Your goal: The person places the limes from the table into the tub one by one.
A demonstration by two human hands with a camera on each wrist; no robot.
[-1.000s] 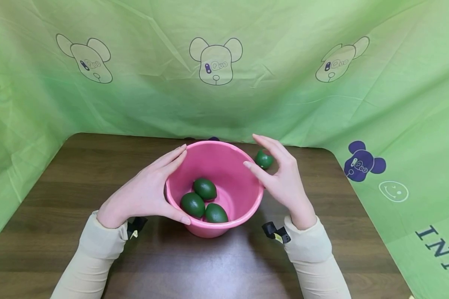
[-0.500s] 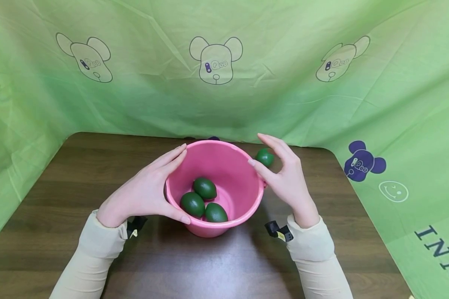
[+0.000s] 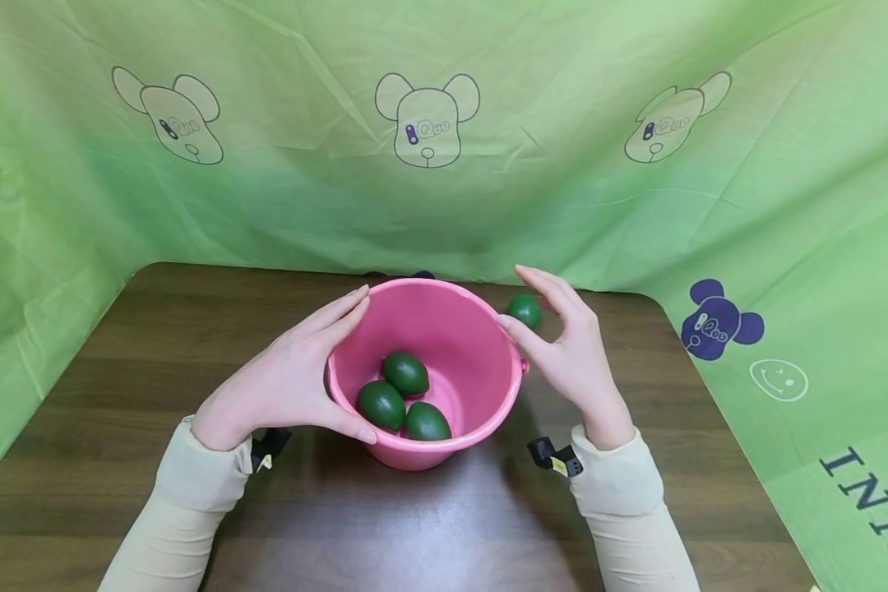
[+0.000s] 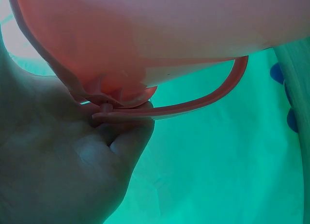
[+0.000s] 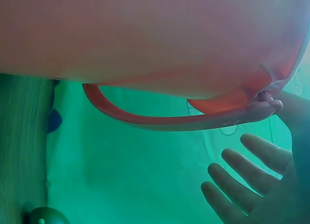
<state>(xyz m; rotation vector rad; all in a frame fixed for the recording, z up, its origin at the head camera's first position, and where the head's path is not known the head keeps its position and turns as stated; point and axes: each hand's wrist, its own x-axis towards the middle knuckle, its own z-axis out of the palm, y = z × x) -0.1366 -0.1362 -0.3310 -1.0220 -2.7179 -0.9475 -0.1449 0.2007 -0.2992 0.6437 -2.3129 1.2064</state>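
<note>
A pink bucket [image 3: 481, 353] stands on the table, its mouth toward me, with three dark green limes [image 3: 405, 374] inside. My left hand [image 3: 289, 374] grips the bucket's left side, fingers along the rim and thumb across its front edge. In the left wrist view that hand [image 4: 72, 151] lies against the rim by the handle's pivot. My right hand [image 3: 573, 353] is spread beside the right rim, holding nothing; whether its thumb touches the rim I cannot tell. Its fingers [image 5: 249, 171] are apart from the bucket in the right wrist view. Another lime [image 3: 524, 312] lies on the table behind the bucket's right side.
The pink handle [image 5: 160, 122] hangs down along the bucket's far side. A brown wooden table [image 3: 155, 353] lies beneath, its back edge meeting a green printed cloth [image 3: 281, 197] that also rises at both sides.
My right hand has shifted slightly to the right, away from the bucket's rim, uncovering more of the right pivot. The left hand, bucket and limes inside stay in place.
</note>
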